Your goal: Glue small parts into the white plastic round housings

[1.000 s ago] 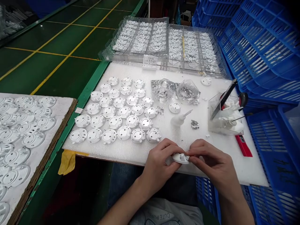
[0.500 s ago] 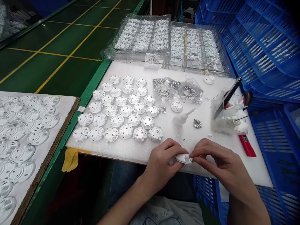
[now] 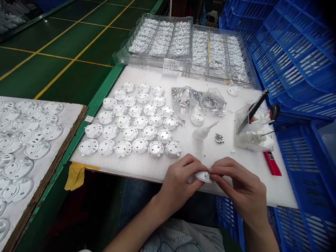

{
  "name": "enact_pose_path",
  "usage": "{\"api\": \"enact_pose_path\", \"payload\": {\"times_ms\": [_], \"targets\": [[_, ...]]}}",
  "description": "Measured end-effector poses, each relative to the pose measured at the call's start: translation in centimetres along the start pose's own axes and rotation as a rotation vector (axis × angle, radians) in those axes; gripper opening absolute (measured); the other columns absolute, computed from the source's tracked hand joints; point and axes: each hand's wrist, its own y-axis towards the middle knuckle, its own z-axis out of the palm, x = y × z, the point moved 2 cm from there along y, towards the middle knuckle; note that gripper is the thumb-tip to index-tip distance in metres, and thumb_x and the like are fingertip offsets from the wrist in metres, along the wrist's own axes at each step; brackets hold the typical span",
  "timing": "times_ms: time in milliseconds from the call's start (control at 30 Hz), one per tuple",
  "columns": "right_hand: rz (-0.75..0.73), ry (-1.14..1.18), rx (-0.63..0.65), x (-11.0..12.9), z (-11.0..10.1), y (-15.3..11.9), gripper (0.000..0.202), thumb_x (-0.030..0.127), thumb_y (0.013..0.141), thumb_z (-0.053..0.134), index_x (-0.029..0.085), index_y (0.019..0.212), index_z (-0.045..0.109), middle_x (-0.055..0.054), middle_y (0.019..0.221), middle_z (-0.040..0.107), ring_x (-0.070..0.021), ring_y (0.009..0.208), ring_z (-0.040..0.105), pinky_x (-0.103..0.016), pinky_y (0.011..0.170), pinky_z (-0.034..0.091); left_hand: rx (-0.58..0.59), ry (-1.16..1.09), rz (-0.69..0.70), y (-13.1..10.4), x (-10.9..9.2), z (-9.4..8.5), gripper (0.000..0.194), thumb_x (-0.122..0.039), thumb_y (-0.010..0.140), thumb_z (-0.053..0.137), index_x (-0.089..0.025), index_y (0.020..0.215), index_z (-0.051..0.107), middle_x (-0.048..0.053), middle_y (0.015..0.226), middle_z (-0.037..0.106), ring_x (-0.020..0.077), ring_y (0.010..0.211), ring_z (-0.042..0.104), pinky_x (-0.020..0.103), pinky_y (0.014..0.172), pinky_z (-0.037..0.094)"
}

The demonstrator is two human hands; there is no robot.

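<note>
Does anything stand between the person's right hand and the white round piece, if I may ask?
Nothing visible does: the right hand has its fingertips at the white round piece, opposite the left hand.

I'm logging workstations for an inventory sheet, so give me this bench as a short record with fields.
Left hand: left hand grips a white round part
Right hand: right hand pinches at that part's edge; finer detail too small to tell
Ahead: squeeze bottle, small metal pile
Left side: rows of similar parts on white foam
Back: clear trays holding small white pieces
Right side: clear box with tools, blue crates
</note>
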Motion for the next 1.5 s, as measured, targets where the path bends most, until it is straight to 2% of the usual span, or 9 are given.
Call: {"api": "enact_pose_path", "payload": {"times_ms": [167, 367, 467, 600, 867, 1033, 1300, 1500], "targets": [[0.010, 0.045, 0.033, 0.1, 0.0, 0.1, 0.025, 0.013, 0.091, 0.070, 0.032, 0.104, 0.080, -0.004, 0.086, 0.069, -0.0160, 0.080, 0.067, -0.026, 0.067, 0.053, -0.005, -0.005, -0.003, 0.0, -0.1, 0.0, 0.018, -0.003, 0.082, 0.071, -0.016, 0.094, 0.076, 0.004, 0.089, 0.067, 0.0161, 0.079, 0.067, 0.024, 0.072, 0.052], [0.141, 0.263, -0.010, -0.9, -0.2, 0.0, 0.003, 0.024, 0.087, 0.076, 0.026, 0.085, 0.078, -0.004, 0.078, 0.067, -0.0162, 0.076, 0.063, -0.025, 0.062, 0.052, 0.003, -0.002, -0.014, 0.1, -0.2, -0.1, 0.017, -0.003, 0.083, 0.072, -0.016, 0.093, 0.076, 0.004, 0.089, 0.067, 0.0162, 0.080, 0.068, 0.023, 0.072, 0.053], [0.195, 0.324, -0.030, -1.4, -0.2, 0.0, 0.005, 0.027, 0.086, 0.078, 0.024, 0.082, 0.077, -0.004, 0.076, 0.066, -0.0153, 0.073, 0.063, -0.024, 0.061, 0.052, 0.012, 0.004, -0.023, 0.1, -0.3, -0.2, 0.016, -0.004, 0.084, 0.071, -0.017, 0.093, 0.075, 0.003, 0.088, 0.068, 0.0163, 0.080, 0.068, 0.024, 0.071, 0.053], [0.236, 0.292, -0.003, -1.3, -0.1, 0.1, 0.008, 0.029, 0.085, 0.079, 0.023, 0.081, 0.077, -0.005, 0.077, 0.066, -0.0161, 0.074, 0.063, -0.024, 0.061, 0.053, 0.014, 0.021, -0.027, 0.1, -0.3, -0.2, 0.015, -0.007, 0.085, 0.070, -0.018, 0.093, 0.075, 0.003, 0.089, 0.068, 0.0163, 0.080, 0.069, 0.024, 0.070, 0.054], [0.181, 0.209, 0.028, -1.1, -0.2, 0.3, 0.010, 0.033, 0.088, 0.077, 0.025, 0.085, 0.082, -0.006, 0.077, 0.063, -0.0162, 0.073, 0.061, -0.024, 0.059, 0.052, 0.013, -0.003, -0.023, 0.0, -0.2, -0.1, 0.022, -0.003, 0.083, 0.067, -0.019, 0.095, 0.076, 0.003, 0.091, 0.068, 0.0158, 0.081, 0.068, 0.024, 0.074, 0.054], [0.253, 0.264, 0.042, -1.5, 0.0, 0.3, 0.015, 0.036, 0.085, 0.079, 0.022, 0.085, 0.077, -0.005, 0.081, 0.063, -0.0164, 0.076, 0.060, -0.024, 0.061, 0.052, 0.004, -0.001, -0.004, 0.1, -0.3, -0.2, 0.018, -0.005, 0.084, 0.067, -0.019, 0.093, 0.073, 0.003, 0.089, 0.067, 0.0159, 0.079, 0.066, 0.025, 0.072, 0.053], [0.220, 0.239, 0.062, -1.4, 0.0, 0.4, 0.010, 0.034, 0.089, 0.075, 0.024, 0.088, 0.078, -0.005, 0.081, 0.062, -0.0168, 0.078, 0.060, -0.025, 0.063, 0.050, 0.023, -0.023, -0.063, -0.1, -0.4, 0.0, 0.023, -0.005, 0.082, 0.062, -0.020, 0.099, 0.064, 0.001, 0.090, 0.069, 0.0163, 0.080, 0.067, 0.026, 0.074, 0.053], [0.264, 0.194, 0.111, -1.3, 0.3, 0.1, 0.016, 0.038, 0.090, 0.073, 0.023, 0.085, 0.073, -0.004, 0.085, 0.060, -0.0166, 0.079, 0.060, -0.026, 0.063, 0.048, 0.062, -0.010, -0.031, -0.6, 0.0, 0.0, 0.025, -0.009, 0.083, 0.059, -0.022, 0.105, 0.061, 0.002, 0.095, 0.072, 0.0176, 0.082, 0.069, 0.027, 0.076, 0.054]]}}
